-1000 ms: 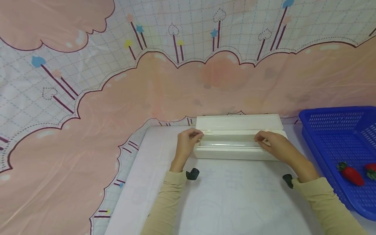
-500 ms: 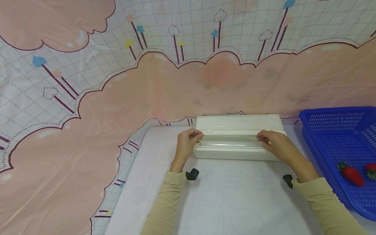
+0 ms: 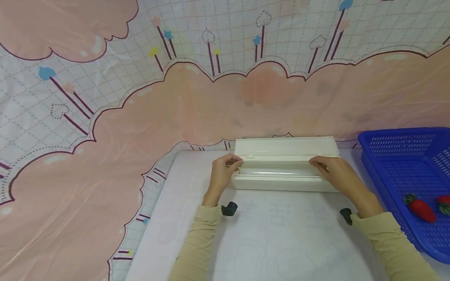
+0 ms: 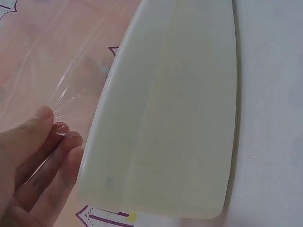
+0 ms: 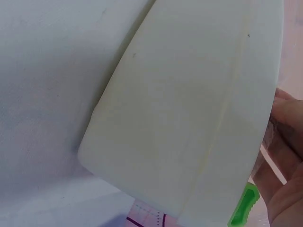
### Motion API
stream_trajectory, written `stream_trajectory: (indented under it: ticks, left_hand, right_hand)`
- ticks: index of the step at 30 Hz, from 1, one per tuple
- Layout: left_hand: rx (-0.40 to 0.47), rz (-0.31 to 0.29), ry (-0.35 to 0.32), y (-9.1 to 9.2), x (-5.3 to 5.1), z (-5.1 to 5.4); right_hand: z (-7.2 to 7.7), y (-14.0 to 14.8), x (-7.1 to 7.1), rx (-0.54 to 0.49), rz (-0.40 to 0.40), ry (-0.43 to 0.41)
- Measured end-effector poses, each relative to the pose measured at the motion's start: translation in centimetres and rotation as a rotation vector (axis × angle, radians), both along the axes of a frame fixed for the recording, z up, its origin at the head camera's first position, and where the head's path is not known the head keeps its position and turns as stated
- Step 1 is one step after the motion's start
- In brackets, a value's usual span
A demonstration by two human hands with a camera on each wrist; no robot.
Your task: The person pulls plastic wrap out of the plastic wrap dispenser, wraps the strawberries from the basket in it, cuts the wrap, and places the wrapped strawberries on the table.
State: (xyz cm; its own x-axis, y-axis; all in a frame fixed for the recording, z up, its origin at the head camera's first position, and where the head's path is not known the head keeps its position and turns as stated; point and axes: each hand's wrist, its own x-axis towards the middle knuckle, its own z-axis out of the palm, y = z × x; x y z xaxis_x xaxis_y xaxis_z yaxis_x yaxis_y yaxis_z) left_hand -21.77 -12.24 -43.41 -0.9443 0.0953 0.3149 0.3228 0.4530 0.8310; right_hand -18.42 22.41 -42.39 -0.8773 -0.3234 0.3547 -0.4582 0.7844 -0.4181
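Nearest me, my tan sleeves [image 3: 197,242] reach in over the white counter [image 3: 281,242], and there's a small black piece [image 3: 229,209] at my left cuff, another at my right. Up to the hands now! My left hand [image 3: 222,172] is at the left end of the long white box [image 3: 284,184], thumb and fingertips pinched together on clear film [image 4: 65,92], and look at those shiny creases fanning out from the grip. Across at the right end, my right hand [image 3: 334,175] has its fingertips clamped on the film too; the right wrist view hides part of that pinch behind the box.

The box lies lengthwise in front of me on the counter, and between my hands a glossy clear roll [image 3: 274,172] sits inside it. A bright green piece [image 5: 245,205] peeks out beside the box, too little showing to name. Behind, the lid [image 3: 286,147] stands swung open, away from me. Off to the right, the blue basket [image 3: 393,131] holds two strawberries [image 3: 420,208], one cut by the view's edge. Farthest back rises the peach-and-white printed cloth [image 3: 197,113].
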Motion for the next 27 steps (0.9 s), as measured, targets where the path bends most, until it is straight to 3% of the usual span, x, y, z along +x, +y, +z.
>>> stream_trajectory:
  ticks: [12, 17, 22, 27]
  left_hand:
    - [0.005, -0.017, 0.022, 0.1, -0.1, -0.2]
    - [0.003, -0.014, 0.019, 0.1, -0.2, -0.2]
    - [0.010, -0.015, 0.013, 0.1, -0.2, -0.2]
    - [0.030, -0.022, 0.007, 0.0, -0.3, -0.3]
  right_hand:
    - [-0.1, 0.3, 0.0, 0.022, -0.059, -0.039]
    - [-0.2, 0.4, 0.1, 0.018, -0.068, -0.016]
    - [-0.5, 0.8, 0.1, 0.007, -0.054, -0.012]
    - [-0.3, 1.2, 0.1, 0.004, -0.017, -0.069]
